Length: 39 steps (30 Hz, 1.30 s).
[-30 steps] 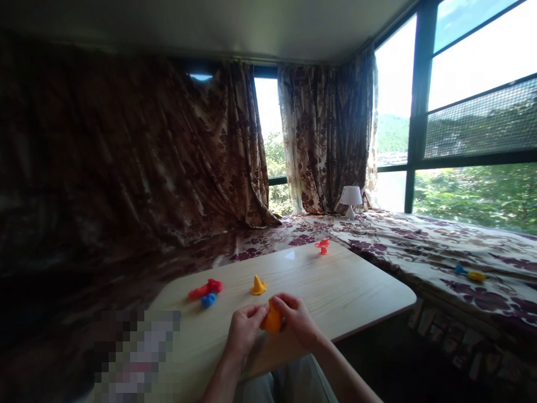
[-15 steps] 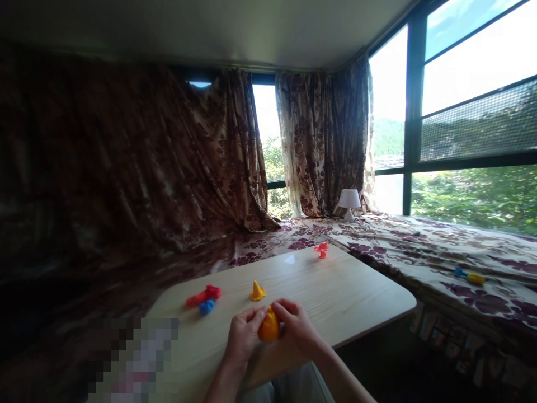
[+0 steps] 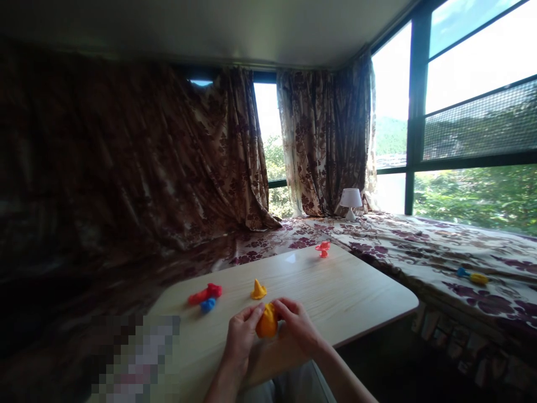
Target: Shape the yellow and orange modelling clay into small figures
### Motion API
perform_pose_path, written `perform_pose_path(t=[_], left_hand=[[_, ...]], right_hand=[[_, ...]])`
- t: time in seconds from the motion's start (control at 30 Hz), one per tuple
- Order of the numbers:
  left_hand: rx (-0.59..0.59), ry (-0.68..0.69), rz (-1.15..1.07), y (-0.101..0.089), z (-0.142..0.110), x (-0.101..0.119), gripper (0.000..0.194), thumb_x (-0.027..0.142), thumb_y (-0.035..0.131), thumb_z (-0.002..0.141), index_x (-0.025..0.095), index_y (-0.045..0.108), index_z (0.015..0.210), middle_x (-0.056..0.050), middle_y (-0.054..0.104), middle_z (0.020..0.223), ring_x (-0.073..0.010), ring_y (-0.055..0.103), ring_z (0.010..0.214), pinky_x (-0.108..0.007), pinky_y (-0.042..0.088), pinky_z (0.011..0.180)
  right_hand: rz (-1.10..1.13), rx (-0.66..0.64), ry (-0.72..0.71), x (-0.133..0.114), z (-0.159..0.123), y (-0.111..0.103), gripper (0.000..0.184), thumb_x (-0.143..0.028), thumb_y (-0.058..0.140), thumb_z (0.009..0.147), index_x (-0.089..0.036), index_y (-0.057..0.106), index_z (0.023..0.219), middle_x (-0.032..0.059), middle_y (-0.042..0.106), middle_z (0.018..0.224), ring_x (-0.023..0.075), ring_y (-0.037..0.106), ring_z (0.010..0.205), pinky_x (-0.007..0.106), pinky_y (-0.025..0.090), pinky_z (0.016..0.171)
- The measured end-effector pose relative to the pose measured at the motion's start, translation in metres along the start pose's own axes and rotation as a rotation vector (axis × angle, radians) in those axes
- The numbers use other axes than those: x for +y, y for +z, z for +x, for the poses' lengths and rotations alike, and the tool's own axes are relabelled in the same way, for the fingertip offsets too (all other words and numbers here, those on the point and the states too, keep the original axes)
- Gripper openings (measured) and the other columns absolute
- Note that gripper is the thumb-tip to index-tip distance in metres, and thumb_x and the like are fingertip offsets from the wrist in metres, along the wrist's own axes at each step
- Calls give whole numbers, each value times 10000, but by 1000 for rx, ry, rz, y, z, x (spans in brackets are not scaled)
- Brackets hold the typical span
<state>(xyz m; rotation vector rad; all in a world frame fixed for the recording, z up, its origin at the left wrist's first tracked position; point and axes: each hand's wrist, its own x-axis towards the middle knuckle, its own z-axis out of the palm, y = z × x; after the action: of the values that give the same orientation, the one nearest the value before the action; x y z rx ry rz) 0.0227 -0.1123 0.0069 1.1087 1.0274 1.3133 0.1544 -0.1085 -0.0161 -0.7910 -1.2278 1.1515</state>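
Between my two hands is a soft, rounded yellow-orange lump [image 3: 267, 322], wrinkled at the top; its material is too small to make out. My left hand [image 3: 242, 331] pinches its upper left side between thumb and fingers. On the other side my right hand [image 3: 297, 324] pinches the upper right edge, fingers bent. The lump is just above the near part of the pale wooden table [image 3: 344, 302]. Just beyond the hands stands a yellow cone-shaped piece [image 3: 258, 290] with a wide base.
Left on the table lie a long red piece [image 3: 203, 294] and a blue lump [image 3: 207, 305]. A pinkish-red figure [image 3: 323, 249] stands at the far edge. A blue-and-yellow object [image 3: 477, 278] and a white lamp [image 3: 351, 202] are on the flowered cover. The lower left is pixelated.
The lump has shifted slightly down and left and turned a little between my fingers, its wrinkled top now showing. Both hands keep pinching it. The other pieces stay where they were.
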Motion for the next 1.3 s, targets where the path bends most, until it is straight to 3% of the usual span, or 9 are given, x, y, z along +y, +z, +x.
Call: perform_pose_path(t=[0.2, 0.43, 0.53, 0.63, 0.83, 1.07, 1.3], left_hand=[[-62, 21, 72, -1, 1, -5, 364, 453, 703, 609, 114, 720, 740, -37, 691, 633, -173, 616, 659, -248, 459, 620], [-57, 9, 98, -2, 2, -5, 350, 449, 684, 637, 115, 720, 734, -32, 686, 643, -169, 603, 663, -244, 444, 622], [-142, -4, 135, -4, -2, -1, 351, 457, 653, 673, 115, 716, 721, -25, 673, 624, -153, 586, 643, -233, 430, 612], [-227, -47, 131, -3, -4, 3, 328, 432, 710, 612, 108, 711, 665, -13, 645, 555, -129, 557, 579, -220, 416, 585], [-177, -43, -50, 1, -8, 3, 296, 385, 741, 581, 127, 721, 724, -21, 669, 613, -133, 576, 624, -228, 432, 630], [-186, -42, -21, 0, -9, 6, 341, 435, 694, 629, 114, 725, 742, -47, 681, 646, -162, 591, 657, -247, 436, 632], [-221, -64, 42, 0, -9, 4, 337, 435, 721, 595, 118, 718, 711, -28, 667, 611, -144, 571, 633, -234, 419, 633]], right_hand=[[-15, 27, -4, 0, -1, 1, 331, -463, 633, 705, -138, 622, 641, -30, 525, 561, 108, 454, 559, 221, 373, 550], [-14, 33, 2, -5, -2, 2, 343, -479, 642, 682, -141, 629, 629, -33, 522, 548, 106, 448, 553, 223, 369, 545], [-7, 36, 15, -5, -3, 2, 339, -477, 649, 677, -141, 633, 637, -32, 531, 551, 107, 459, 550, 221, 374, 534], [-5, 40, 27, -4, -2, 2, 341, -481, 657, 670, -141, 647, 647, -21, 557, 566, 118, 488, 561, 221, 385, 528], [91, 26, 71, -1, -1, -4, 390, -486, 623, 718, -169, 677, 938, 30, 664, 840, 183, 589, 798, 269, 456, 706], [124, 34, 92, 7, 4, -9, 375, -439, 726, 621, -170, 679, 877, 5, 648, 754, 154, 577, 719, 244, 441, 651], [134, 52, 86, -2, -3, -5, 361, -418, 727, 629, -176, 678, 892, 10, 664, 810, 170, 586, 775, 261, 450, 700]])
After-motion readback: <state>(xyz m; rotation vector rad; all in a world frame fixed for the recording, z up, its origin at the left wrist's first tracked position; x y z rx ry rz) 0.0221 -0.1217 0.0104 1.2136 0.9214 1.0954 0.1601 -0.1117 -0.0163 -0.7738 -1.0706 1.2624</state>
